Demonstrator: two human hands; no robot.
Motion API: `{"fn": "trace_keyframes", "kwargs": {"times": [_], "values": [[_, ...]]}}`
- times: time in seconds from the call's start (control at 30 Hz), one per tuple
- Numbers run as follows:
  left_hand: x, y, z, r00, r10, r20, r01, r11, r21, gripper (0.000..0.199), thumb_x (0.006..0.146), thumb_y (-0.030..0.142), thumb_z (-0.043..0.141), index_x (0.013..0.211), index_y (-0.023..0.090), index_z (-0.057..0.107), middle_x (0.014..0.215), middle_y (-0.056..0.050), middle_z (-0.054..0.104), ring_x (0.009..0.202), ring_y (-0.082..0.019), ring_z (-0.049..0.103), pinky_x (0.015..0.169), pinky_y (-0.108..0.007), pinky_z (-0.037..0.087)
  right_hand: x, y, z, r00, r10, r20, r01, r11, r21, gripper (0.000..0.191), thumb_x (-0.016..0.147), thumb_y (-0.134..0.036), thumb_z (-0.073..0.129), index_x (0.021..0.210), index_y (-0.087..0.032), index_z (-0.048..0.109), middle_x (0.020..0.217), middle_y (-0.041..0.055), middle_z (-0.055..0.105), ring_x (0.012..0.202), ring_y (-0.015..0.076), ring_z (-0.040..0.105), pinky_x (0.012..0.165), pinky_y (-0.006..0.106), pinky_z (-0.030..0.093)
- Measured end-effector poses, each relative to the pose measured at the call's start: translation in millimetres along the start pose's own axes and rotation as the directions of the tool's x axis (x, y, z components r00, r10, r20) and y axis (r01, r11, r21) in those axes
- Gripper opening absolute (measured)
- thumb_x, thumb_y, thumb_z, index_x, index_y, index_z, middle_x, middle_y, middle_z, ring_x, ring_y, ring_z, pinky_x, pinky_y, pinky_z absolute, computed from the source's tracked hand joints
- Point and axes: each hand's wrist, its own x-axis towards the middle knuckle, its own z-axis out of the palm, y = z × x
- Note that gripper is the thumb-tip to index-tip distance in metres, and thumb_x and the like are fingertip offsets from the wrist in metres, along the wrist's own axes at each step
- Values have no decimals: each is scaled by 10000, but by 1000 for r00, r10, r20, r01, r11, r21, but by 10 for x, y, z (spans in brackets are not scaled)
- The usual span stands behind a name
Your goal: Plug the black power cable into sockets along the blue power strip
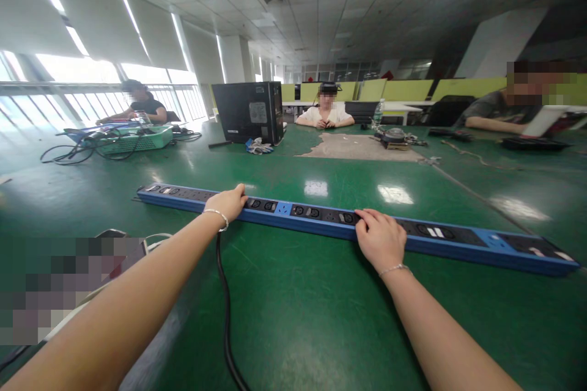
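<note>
A long blue power strip (293, 218) with black socket panels lies across the green table, slanting a little toward me at its right end. My left hand (228, 203) is closed over it left of the middle, its thumb and fingers on the far edge. Farther right, my right hand (380, 234) grips the strip from the near side, fingers curled over the top. Both palms cover some sockets. A black cable (224, 299) runs down from near my left wrist to the bottom of the view.
Across the green table (312, 293) stand a black computer case (247, 111), gloves (259, 146), a green basket (137, 140) with cables and a metal device (394, 135). A plastic bottle (378, 112) is behind the device. Several people sit around the table.
</note>
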Motion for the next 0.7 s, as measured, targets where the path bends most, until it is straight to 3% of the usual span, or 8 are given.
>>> {"fn": "trace_keyframes", "kwargs": {"times": [0.27,0.7], "values": [[64,-55,-2,999,28,16,-28,999,-37,334,845,427,277,1009,230,493,917,-99,680,854,-239,635,715,-326,443,-3,-4,5,1000,3,4,-3,1000,7,303,814,-229,440,992,-274,680,1089,5,642,1005,199,504,859,361,304],[56,-83,-24,999,38,31,-36,998,-55,382,842,434,232,1013,220,498,923,-123,671,858,-275,626,724,-361,431,-25,-41,-3,999,8,-32,-7,1000,16,299,813,-240,454,1015,-284,670,1108,-3,641,1066,192,493,894,360,266]]}}
